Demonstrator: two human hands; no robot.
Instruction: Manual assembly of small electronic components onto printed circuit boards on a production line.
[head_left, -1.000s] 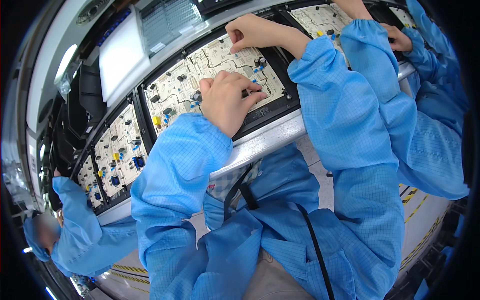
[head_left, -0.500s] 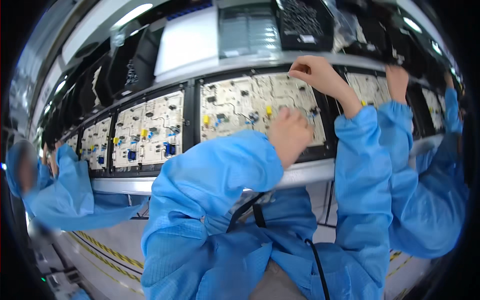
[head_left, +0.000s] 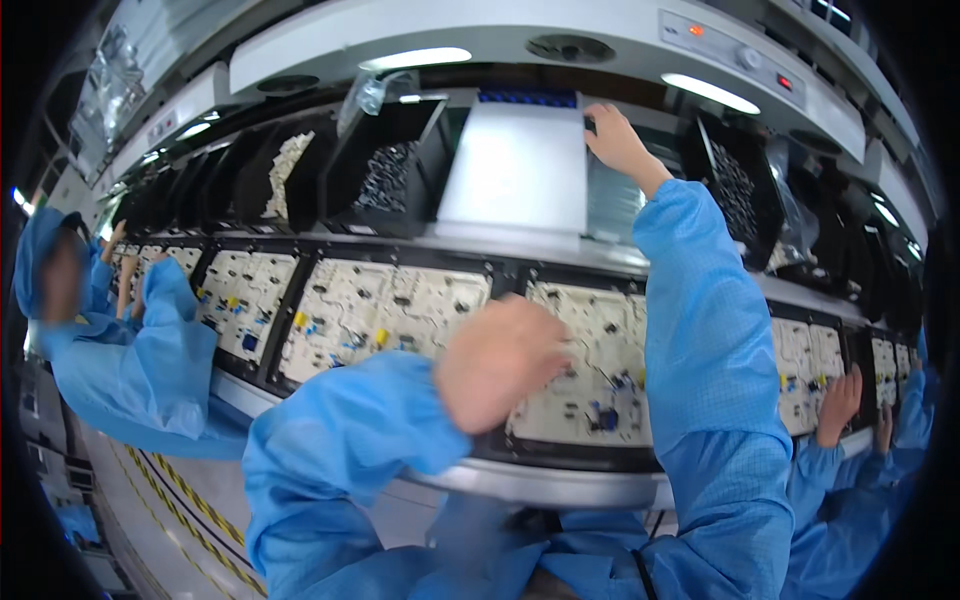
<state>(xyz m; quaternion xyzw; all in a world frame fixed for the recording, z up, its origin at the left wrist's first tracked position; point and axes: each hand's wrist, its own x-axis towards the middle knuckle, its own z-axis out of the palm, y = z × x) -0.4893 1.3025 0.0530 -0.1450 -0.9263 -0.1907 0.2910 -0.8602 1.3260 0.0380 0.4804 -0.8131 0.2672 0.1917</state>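
Observation:
My right hand (head_left: pixel 620 142) reaches out to the top right corner of a sloped white panel (head_left: pixel 515 180). A row of blue parts (head_left: pixel 525 98) runs along the panel's upper edge. The fingers of this hand are bent together there, and whatever is between them is too small to make out. My left hand (head_left: pixel 503 362) is smeared by motion above the black frame between two pale circuit boards. One is the left board (head_left: pixel 345 285), with yellow and blue components; the other is the right board (head_left: pixel 590 310), with dark and blue ones. The left fingers are too blurred to read.
Black bins with dark small parts (head_left: pixel 385 180) and pale small parts (head_left: pixel 287 175) line the far side. Overhead runs a white hood (head_left: pixel 560 75) with lamps. Co-workers in blue stand at left (head_left: pixel 130 370) and right, a hand (head_left: pixel 840 403) over further boards.
My right hand has gone from above the board to the far white panel. My left hand has left the board's components and is in motion. The view has shifted, showing more of the hood.

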